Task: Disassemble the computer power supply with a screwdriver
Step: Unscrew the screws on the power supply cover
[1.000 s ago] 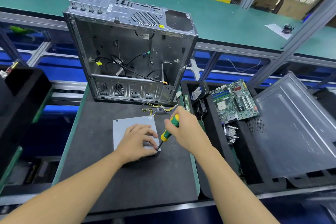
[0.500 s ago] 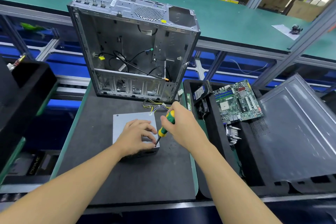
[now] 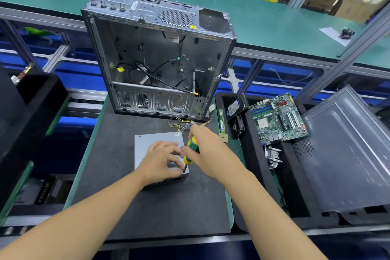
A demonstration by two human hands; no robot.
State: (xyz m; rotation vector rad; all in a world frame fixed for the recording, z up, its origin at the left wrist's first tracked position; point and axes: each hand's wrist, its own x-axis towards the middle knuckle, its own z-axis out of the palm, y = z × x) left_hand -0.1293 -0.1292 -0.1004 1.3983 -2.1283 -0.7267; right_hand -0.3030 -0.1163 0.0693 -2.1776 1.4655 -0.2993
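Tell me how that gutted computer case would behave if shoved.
The computer case stands on a narrow end, so it would probably tip. Nearly empty, it is likely light; its sheet-metal frame looks stiff.

Only "PRIME" is legible, in pale letters on a black box at lower left.
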